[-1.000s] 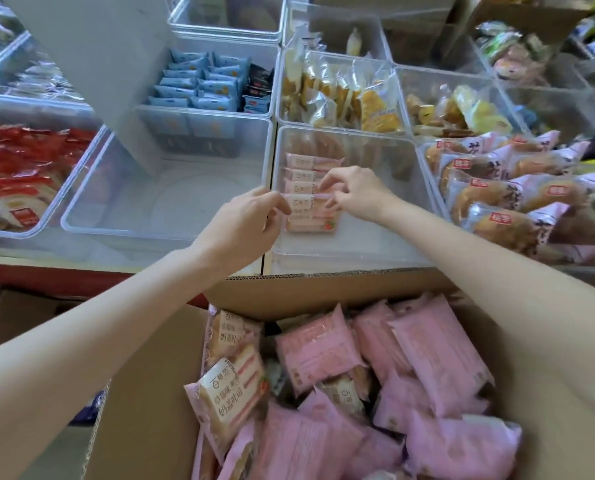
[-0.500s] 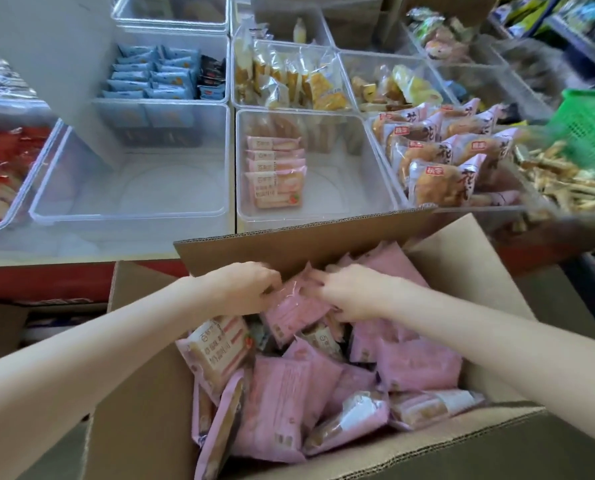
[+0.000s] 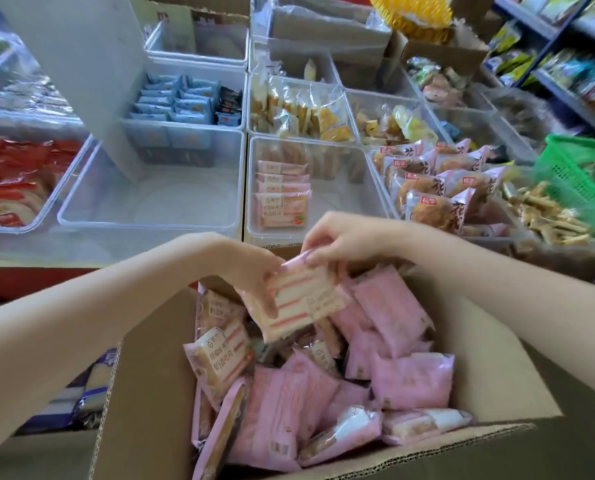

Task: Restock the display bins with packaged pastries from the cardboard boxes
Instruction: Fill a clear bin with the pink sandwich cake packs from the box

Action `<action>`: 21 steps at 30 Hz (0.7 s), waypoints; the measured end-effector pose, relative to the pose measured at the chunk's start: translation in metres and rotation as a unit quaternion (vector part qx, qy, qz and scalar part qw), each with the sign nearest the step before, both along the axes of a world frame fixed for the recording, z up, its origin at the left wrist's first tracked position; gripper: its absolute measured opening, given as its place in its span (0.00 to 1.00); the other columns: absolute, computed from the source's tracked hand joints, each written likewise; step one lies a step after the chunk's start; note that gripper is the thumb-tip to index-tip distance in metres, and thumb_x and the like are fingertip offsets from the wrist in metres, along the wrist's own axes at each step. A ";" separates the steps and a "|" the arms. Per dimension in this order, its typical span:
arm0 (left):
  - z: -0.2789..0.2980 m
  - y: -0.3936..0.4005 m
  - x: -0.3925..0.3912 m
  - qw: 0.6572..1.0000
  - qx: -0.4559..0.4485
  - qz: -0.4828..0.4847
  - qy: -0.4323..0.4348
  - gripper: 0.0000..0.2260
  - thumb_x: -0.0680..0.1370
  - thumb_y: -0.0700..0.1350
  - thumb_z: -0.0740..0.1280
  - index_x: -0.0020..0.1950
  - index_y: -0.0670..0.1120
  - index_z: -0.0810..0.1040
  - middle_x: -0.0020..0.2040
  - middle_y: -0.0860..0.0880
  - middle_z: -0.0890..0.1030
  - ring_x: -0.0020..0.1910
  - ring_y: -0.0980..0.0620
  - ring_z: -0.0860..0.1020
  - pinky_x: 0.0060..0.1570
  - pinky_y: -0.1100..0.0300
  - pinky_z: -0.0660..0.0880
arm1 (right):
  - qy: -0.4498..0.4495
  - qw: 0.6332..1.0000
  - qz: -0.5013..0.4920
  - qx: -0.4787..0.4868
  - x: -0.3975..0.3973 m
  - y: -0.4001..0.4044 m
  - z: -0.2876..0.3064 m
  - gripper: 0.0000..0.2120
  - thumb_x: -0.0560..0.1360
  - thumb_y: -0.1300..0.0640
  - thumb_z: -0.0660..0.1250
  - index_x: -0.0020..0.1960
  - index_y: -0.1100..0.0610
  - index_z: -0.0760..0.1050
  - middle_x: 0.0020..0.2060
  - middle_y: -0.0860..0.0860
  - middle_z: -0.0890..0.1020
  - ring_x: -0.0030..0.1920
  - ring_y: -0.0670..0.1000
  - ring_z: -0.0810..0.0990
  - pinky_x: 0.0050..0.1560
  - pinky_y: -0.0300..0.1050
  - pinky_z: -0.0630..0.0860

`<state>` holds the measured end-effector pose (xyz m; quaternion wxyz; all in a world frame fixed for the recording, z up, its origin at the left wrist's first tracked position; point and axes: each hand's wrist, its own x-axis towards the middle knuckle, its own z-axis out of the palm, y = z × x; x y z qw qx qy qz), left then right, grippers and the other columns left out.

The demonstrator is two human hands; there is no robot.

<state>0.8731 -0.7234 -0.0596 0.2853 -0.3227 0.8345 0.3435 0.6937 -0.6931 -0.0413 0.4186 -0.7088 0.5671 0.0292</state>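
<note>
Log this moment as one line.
phase: lifting | left hand: grips pastry pack | right hand: pinches its top | over box | target: bin, partly filled

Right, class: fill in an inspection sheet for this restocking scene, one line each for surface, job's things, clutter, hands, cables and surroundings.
Surface: display counter packed with clear bins.
Job's things: open cardboard box of pink pastry packs; one held pack above it; target bin holds a short row of the same packs.
Clutter: blue-wrapped packs beside the box.
Hands: left hand and right hand both grip the held pack.
Cables: nothing seen.
Surroundings: green basket, shelves at right.
</note>
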 end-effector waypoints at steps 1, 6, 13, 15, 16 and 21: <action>0.006 -0.006 0.001 0.999 0.013 0.033 0.026 0.15 0.71 0.49 0.73 0.51 0.48 0.72 0.48 0.50 0.79 0.45 0.52 0.80 0.41 0.64 0.77 | -0.017 1.000 -0.023 0.008 -0.006 -0.004 0.016 0.05 0.77 0.59 0.65 0.49 0.60 0.78 0.41 0.57 0.83 0.38 0.56 0.83 0.38 0.44 0.79; 0.033 -0.039 0.002 0.984 0.066 0.139 0.095 0.10 0.72 0.40 0.72 0.51 0.42 0.76 0.44 0.50 0.79 0.38 0.54 0.79 0.42 0.63 0.80 | -0.021 0.998 -0.055 0.004 -0.022 -0.017 0.064 0.12 0.76 0.53 0.66 0.58 0.54 0.75 0.52 0.52 0.81 0.40 0.52 0.83 0.38 0.40 0.80; 0.047 -0.071 -0.007 0.975 0.030 0.179 0.131 0.07 0.73 0.38 0.71 0.45 0.48 0.76 0.40 0.53 0.80 0.37 0.57 0.79 0.39 0.66 0.79 | 0.228 0.938 0.090 -0.243 0.000 -0.039 0.059 0.19 0.72 0.49 0.70 0.61 0.51 0.73 0.52 0.47 0.77 0.51 0.48 0.75 0.51 0.47 0.75; 0.043 -0.078 -0.006 0.952 -0.019 0.241 0.190 0.08 0.74 0.38 0.69 0.47 0.50 0.74 0.40 0.53 0.78 0.35 0.57 0.78 0.38 0.68 0.78 | 0.188 0.955 0.034 -0.228 -0.008 -0.056 0.056 0.17 0.72 0.52 0.71 0.59 0.52 0.74 0.48 0.46 0.75 0.48 0.48 0.74 0.48 0.45 0.74; 0.039 -0.083 -0.002 0.928 -0.016 0.291 0.232 0.10 0.74 0.36 0.69 0.49 0.50 0.74 0.41 0.52 0.79 0.37 0.56 0.78 0.38 0.68 0.78 | 0.150 0.968 0.003 -0.199 -0.015 -0.065 0.053 0.17 0.71 0.53 0.72 0.58 0.54 0.75 0.47 0.47 0.75 0.46 0.48 0.74 0.45 0.43 0.75; 0.030 -0.091 0.016 0.894 0.062 0.334 0.292 0.12 0.73 0.39 0.71 0.55 0.47 0.79 0.50 0.48 0.82 0.48 0.53 0.78 0.49 0.62 0.75 | -0.004 0.995 -0.055 -0.082 -0.036 -0.094 0.035 0.13 0.70 0.58 0.73 0.53 0.55 0.76 0.40 0.48 0.77 0.38 0.46 0.74 0.30 0.31 0.71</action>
